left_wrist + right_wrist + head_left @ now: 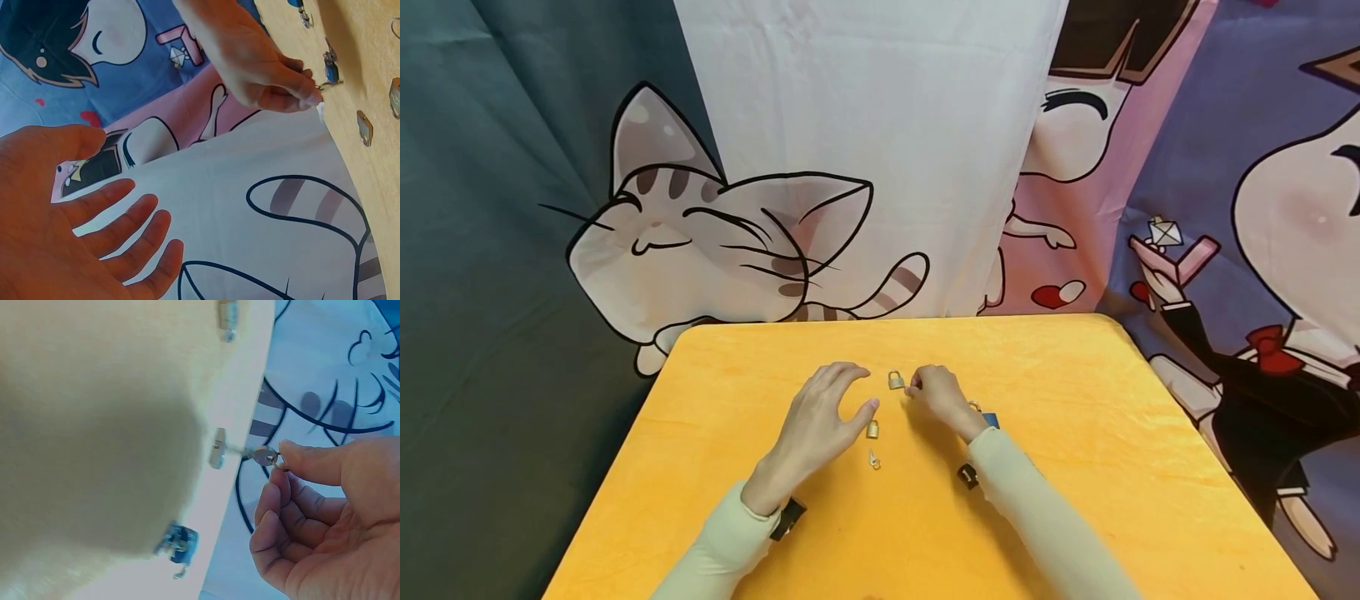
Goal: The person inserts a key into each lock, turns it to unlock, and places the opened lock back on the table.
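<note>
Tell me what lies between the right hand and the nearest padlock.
A key, held in the right hand and pointing toward the padlock, as the right wrist view shows; blur hides whether its tip touches.

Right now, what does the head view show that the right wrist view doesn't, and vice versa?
Head only: the left hand and the loose key lying on the tabletop.
Right wrist only: the metal ring and round head of the pinched key, not discernible in head.
Both: the right hand, the brass padlock near its fingertips, the blue padlock and the tabletop.
</note>
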Motion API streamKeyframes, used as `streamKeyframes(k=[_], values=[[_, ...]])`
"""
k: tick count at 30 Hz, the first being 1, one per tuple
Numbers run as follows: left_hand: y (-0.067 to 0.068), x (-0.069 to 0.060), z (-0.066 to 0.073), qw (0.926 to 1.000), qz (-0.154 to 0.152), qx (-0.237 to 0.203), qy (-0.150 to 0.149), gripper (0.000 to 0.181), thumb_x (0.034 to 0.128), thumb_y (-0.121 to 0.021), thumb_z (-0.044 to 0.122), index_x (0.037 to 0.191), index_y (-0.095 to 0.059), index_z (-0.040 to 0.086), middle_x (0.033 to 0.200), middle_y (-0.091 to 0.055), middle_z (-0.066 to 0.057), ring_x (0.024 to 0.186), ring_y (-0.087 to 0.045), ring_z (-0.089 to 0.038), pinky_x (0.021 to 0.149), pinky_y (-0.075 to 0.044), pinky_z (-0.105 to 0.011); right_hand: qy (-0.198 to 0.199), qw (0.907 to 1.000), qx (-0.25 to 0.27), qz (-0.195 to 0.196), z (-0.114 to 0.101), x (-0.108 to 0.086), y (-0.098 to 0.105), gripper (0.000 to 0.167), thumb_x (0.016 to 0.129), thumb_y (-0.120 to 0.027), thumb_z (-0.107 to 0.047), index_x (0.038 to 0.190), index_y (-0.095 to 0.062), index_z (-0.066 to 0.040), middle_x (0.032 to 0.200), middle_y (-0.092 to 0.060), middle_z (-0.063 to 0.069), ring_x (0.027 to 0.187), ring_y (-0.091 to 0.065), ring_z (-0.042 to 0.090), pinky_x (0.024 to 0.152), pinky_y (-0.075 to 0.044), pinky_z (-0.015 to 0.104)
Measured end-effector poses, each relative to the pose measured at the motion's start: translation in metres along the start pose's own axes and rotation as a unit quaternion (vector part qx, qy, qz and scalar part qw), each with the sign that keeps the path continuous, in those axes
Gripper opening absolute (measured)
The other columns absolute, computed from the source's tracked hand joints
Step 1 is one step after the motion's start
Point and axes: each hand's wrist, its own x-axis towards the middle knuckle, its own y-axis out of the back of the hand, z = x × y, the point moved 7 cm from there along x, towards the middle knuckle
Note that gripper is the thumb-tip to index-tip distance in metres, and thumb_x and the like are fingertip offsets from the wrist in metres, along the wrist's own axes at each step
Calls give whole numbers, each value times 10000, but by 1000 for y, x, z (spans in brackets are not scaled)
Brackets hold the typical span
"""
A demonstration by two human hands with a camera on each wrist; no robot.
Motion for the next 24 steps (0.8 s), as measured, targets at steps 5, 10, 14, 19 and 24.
streamKeyframes(k=[5, 10, 14, 19, 24], values=[[1, 1, -2, 10000, -12, 4, 44, 373, 900, -690, 355, 1207, -650, 145, 1225, -637, -18, 1158, -598, -220, 933, -520, -443, 36, 9999, 73, 131, -5, -2, 14, 160, 920, -698, -204, 807, -670, -94, 717, -643, 13, 595, -542, 125, 556, -431, 250], [3, 2, -5, 9999, 22, -21, 97, 379, 901, -691, 356, 1211, -649, 143, 1230, -635, -26, 1159, -598, -223, 940, -520, -443, 236, 9991, 187, 284, -15, -11, 32, 166, 924, -695, -218, 805, -657, -108, 698, -632, -3, 573, -527, 115, 540, -415, 243], [5, 3, -6, 9999, 65, -76, 123, 381, 903, -691, 353, 1216, -646, 141, 1237, -633, -30, 1163, -596, -224, 938, -522, -444, 475, 9974, 284, 465, -31, -21, 53, 165, 930, -687, -229, 819, -651, -112, 693, -619, -8, 578, -510, 121, 557, -411, 256], [7, 4, -6, 9998, 79, -76, 152, 371, 906, -685, 353, 1216, -643, 152, 1241, -633, -26, 1167, -595, -219, 938, -527, -441, 838, 9935, 329, 693, -50, -34, 76, 145, 923, -695, -231, 846, -662, -113, 716, -623, -10, 585, -500, 115, 561, -413, 260], [9, 6, -6, 9998, 168, -90, 106, 363, 901, -690, 333, 1213, -643, 154, 1231, -641, -22, 1159, -602, -215, 933, -532, -434, 1021, 9890, 363, 1005, -63, -47, 97, 124, 911, -710, -221, 844, -671, -125, 736, -632, -19, 612, -501, 118, 573, -415, 268]])
